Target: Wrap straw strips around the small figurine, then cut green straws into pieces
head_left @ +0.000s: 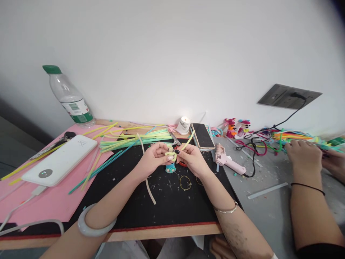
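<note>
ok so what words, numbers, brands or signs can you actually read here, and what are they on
"35W", as best I can tell, upside down on the white power bank
Too small to read: the lit digits on its round display
Too blurred to read: the print on the bottle's green and white label
No brand is readable anywhere

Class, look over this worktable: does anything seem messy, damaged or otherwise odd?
Yes. Small scraps litter the black mat, which looks untidy. The pink glue gun lies on its side on the grey surface, its front end crusted and brownish, perhaps with old residue.
</note>
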Tool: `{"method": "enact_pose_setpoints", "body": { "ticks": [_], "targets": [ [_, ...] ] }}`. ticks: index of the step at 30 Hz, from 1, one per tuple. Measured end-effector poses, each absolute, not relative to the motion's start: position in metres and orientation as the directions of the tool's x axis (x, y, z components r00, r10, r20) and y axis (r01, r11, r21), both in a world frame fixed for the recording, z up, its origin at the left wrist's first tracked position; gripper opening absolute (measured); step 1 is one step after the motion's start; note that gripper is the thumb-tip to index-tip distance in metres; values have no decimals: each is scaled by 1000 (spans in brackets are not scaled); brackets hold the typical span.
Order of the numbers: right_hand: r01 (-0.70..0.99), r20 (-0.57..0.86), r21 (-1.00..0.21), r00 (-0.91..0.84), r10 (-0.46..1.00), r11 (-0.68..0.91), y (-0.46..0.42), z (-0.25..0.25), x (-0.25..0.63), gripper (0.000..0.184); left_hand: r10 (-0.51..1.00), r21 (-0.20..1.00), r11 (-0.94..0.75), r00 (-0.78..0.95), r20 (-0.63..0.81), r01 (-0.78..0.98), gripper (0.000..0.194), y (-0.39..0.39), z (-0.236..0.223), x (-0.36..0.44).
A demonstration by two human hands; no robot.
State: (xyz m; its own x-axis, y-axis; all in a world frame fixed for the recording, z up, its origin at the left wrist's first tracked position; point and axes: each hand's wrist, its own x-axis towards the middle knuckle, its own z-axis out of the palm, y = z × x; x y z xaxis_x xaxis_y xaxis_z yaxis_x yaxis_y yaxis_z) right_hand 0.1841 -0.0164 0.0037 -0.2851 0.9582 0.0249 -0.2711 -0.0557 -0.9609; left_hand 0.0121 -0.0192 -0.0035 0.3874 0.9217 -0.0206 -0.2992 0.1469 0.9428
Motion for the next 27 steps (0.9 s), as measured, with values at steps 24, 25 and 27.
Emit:
{"method": "enact_pose_setpoints", "body": {
  "ticks": [24,25,27],
  "targets": [
    [-70,194,-979,-70,978,189,-11,4,190,20,924,953,158,378,-51,-258,31,-19,-1,14],
    [-69,199,-978,-64,978,195,-11,4,190,20,923,953,159,381,-51,-257,31,-19,-1,14],
    [-66,207,-977,-50,977,204,-12,6,189,20,921,953,155,386,-45,-259,30,-19,-1,14]
  ]
}}
